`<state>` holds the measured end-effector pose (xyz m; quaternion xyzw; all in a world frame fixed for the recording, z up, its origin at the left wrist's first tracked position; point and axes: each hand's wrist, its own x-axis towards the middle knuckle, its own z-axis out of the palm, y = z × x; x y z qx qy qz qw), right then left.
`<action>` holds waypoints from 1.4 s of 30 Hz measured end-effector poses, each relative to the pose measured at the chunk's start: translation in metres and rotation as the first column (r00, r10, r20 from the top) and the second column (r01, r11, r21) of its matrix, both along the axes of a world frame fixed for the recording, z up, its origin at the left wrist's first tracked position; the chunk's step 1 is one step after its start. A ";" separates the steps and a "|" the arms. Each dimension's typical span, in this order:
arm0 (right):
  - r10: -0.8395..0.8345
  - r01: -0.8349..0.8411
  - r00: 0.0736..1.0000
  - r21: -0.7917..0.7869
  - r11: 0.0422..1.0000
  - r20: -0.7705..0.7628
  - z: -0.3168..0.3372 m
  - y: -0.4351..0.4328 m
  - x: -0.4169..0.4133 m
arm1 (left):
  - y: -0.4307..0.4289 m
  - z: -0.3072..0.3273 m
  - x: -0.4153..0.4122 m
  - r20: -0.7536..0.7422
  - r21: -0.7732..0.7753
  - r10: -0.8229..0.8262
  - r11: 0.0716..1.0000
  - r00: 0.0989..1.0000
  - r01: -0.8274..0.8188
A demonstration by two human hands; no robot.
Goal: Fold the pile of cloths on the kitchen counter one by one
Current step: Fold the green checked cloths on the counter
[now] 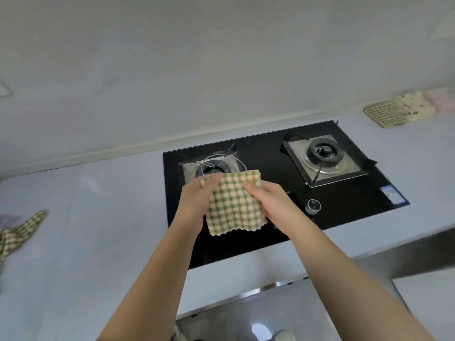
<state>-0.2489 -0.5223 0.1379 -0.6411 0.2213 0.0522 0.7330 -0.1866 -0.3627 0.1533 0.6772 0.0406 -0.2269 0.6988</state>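
A green and cream checked cloth (235, 205) hangs folded in the air above the black gas hob (270, 148). My left hand (197, 200) grips its upper left corner. My right hand (268, 200) holds its right edge, fingers curled over the fabric. On the counter at the far left lies a crumpled checked cloth (17, 235), cut off by the frame edge. At the far right, by the wall, folded cloths (403, 109) lie in a row: one checked, one cream with a pattern, one pale pink.
The hob has a left burner (214, 166) with a wire ring on it, a right burner (323, 151) and a knob (313, 206). The pale counter (98, 217) runs left and right of it. A steel surface (258, 313) lies below the counter's front edge.
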 end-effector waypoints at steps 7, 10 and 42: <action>-0.184 0.181 0.982 -0.058 0.982 -0.049 0.007 -0.175 -0.050 | -0.171 -0.020 -0.050 -0.046 -0.075 -0.104 0.992 0.993 0.101; -0.155 0.156 0.983 0.002 0.988 -0.099 0.003 -0.232 -0.070 | -0.228 -0.030 -0.056 -0.052 -0.023 -0.100 0.995 0.994 0.099; -0.286 0.160 0.936 -0.475 0.866 -0.205 -0.077 -0.761 0.060 | -0.769 -0.106 0.067 0.054 0.435 -0.241 0.879 0.969 0.194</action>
